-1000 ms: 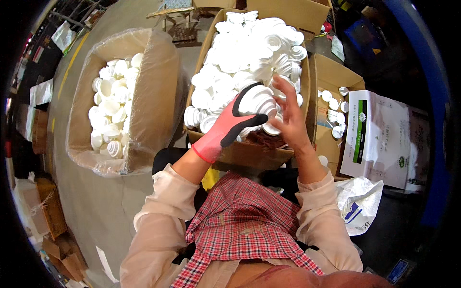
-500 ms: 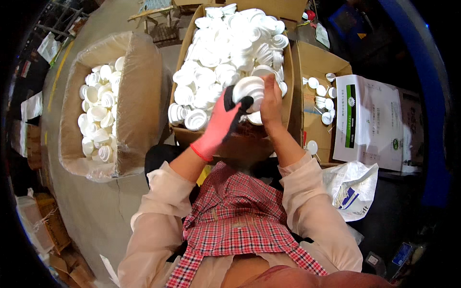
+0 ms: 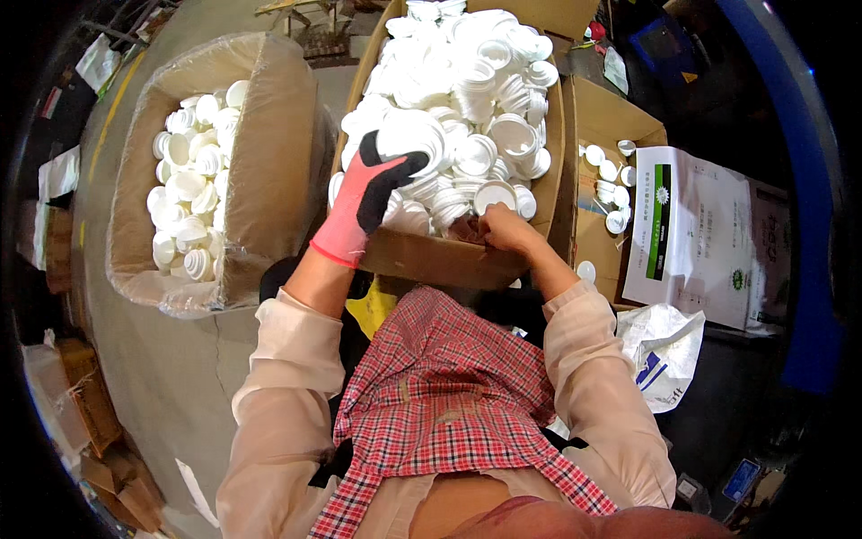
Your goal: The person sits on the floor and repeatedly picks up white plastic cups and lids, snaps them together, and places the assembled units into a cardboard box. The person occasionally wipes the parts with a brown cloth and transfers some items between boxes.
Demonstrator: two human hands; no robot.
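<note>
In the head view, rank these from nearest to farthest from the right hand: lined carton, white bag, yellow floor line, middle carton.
From the right hand:
1. Middle carton: its near wall lies right by the hand.
2. White bag: lower right.
3. Lined carton: to the left.
4. Yellow floor line: far left, beyond the lined carton.

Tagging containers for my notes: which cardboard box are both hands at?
The middle box, heaped highest with white pieces; the left box and right box have neither.
</note>
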